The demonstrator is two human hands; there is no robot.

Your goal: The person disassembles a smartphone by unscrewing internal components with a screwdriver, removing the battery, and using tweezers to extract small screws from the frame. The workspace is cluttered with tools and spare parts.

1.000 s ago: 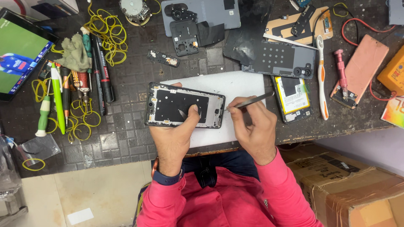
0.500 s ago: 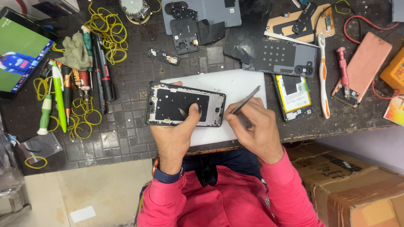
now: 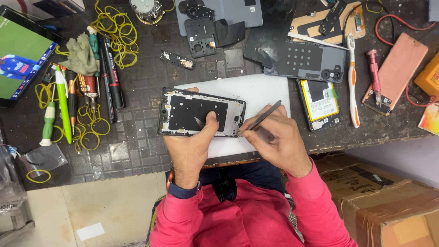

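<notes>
An opened phone frame (image 3: 201, 112), black inside with a grey rim, lies across a white mat (image 3: 260, 93) on the dark workbench. My left hand (image 3: 192, 144) grips its near edge, thumb pressed on the black inner plate. In my right hand (image 3: 274, 139) are metal tweezers (image 3: 260, 118), whose tips touch the frame's right end near the lower corner.
Phone back covers and parts (image 3: 302, 59) lie behind the mat, a battery module (image 3: 320, 103) and a toothbrush (image 3: 352, 82) to its right. Pens, screwdrivers and yellow rubber bands (image 3: 87, 119) crowd the left, beside a lit tablet (image 3: 20, 57). A cardboard box (image 3: 388, 201) stands at lower right.
My right hand has shifted left, bringing the tweezer tips from beside the frame onto its right end. The left hand still holds the frame in place.
</notes>
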